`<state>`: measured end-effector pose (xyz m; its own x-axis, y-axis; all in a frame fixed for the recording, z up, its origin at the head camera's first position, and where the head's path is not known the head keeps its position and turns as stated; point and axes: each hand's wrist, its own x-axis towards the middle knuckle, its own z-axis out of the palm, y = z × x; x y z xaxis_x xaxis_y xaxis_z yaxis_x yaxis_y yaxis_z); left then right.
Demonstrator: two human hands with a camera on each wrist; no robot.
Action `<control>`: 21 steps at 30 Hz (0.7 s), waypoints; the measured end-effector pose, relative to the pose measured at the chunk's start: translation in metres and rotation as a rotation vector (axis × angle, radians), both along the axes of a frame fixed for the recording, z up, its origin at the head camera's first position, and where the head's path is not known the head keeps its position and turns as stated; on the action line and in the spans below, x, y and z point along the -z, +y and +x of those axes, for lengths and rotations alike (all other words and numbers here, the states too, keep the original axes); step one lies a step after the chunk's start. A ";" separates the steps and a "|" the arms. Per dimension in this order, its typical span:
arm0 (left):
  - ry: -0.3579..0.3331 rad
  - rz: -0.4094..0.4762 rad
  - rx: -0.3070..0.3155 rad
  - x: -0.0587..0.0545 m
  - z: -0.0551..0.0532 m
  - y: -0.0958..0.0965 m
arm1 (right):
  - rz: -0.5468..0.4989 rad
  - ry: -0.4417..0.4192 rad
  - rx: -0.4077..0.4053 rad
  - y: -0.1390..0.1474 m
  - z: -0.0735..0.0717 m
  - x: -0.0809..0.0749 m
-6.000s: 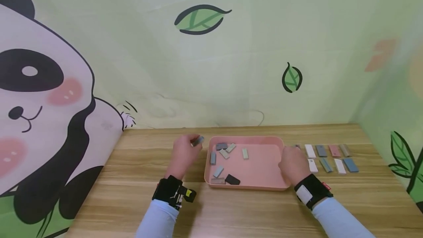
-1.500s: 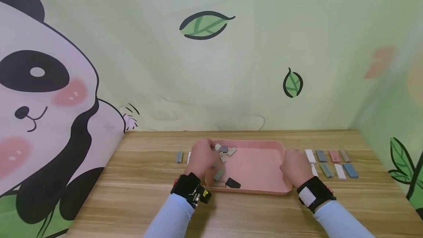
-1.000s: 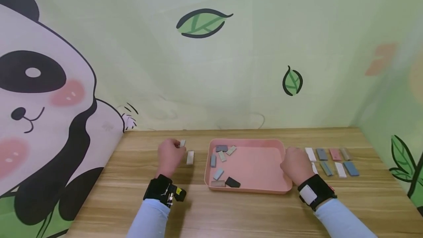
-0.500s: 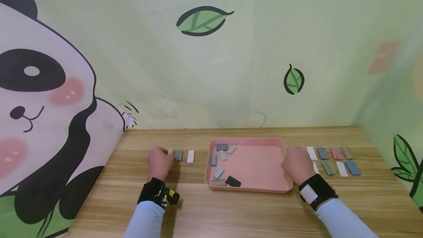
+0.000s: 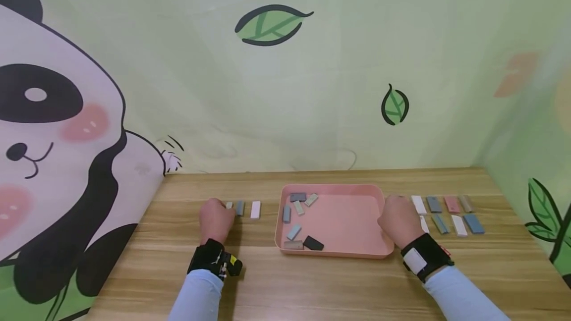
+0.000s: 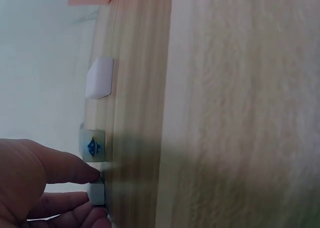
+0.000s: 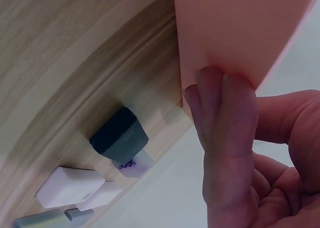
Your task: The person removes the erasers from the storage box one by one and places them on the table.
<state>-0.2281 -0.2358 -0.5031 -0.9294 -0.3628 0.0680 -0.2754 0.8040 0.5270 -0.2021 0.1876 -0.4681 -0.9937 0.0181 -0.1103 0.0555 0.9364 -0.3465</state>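
Evidently, the laying-out is only part done. The pale block sits at the near end of the left hand's short row, between the thumb and fingers of the left hand; that grip is clamped on it. In the left wrist view the pale block is down at the table, so its placing looks nearly finished, with the release not yet made. Just beside it lies a grey-blue block, its end marked in dark blue, and then, a little apart, a white block, making three in this row.

Next comes the pink tray, where seven blocks remain, among them a black block, a beige block and a light-blue block; these seem to be what is left. The right hand grips the tray's right wall, its fingers against the outer side.

Beyond it, two rows appear already set out, including a pink block and a bright-blue block. The right wrist view adds a dark block that the hand mostly hides from above, so I cannot give that side's full count.
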 end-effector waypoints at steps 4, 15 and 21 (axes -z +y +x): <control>-0.019 -0.003 -0.004 -0.003 0.001 0.000 | 0.001 0.002 -0.001 -0.001 0.000 -0.001; 0.057 0.010 0.212 -0.045 0.004 0.032 | 0.014 0.009 0.003 -0.002 0.001 -0.001; 0.049 0.095 0.437 -0.066 0.008 0.065 | 0.006 0.017 0.003 -0.001 0.000 0.001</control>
<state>-0.2203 -0.1707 -0.4373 -0.9932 0.0568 0.1011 0.1069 0.7868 0.6079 -0.2018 0.1867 -0.4687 -0.9954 0.0216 -0.0930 0.0523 0.9382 -0.3420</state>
